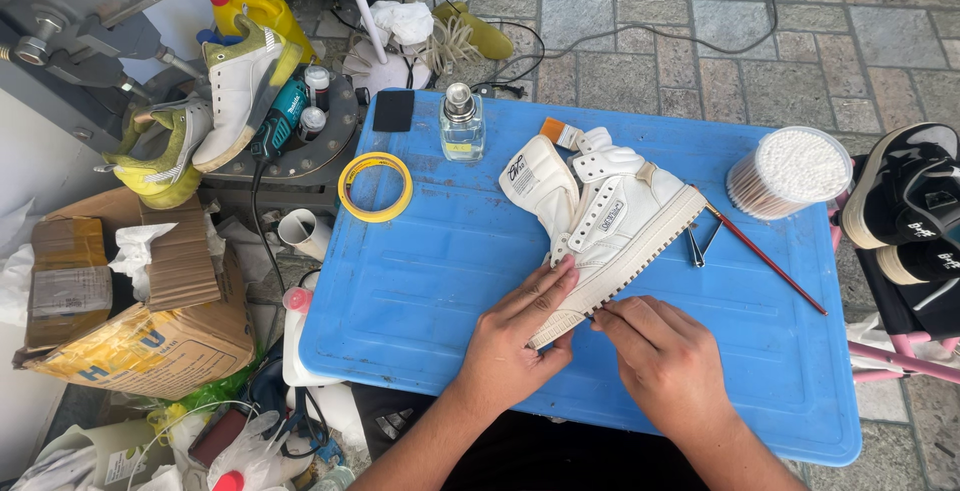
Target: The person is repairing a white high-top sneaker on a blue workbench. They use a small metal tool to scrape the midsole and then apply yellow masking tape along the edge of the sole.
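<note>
Head view is showing a white leather high-top sneaker [600, 221] lying on its side on a blue plastic table [440, 271]. Left hand [515, 336] is pressing flat on its toe end, fingers spread; right hand [665, 361] is pinching narrowly at the cream sole edge. Yellow tape roll [375, 187] and clear glass bottle [462, 126] are sitting well apart behind.

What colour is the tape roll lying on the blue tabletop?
Yellow: the tape roll shows best in the head view.

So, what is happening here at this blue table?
A person works on a white sneaker lying on its side on the blue table. The left hand presses on the sole near the toe, and the right hand pinches something small at the sole edge; what it is cannot be told. A tape roll, a glass bottle, a brush and a tub of cotton swabs lie around.
</note>
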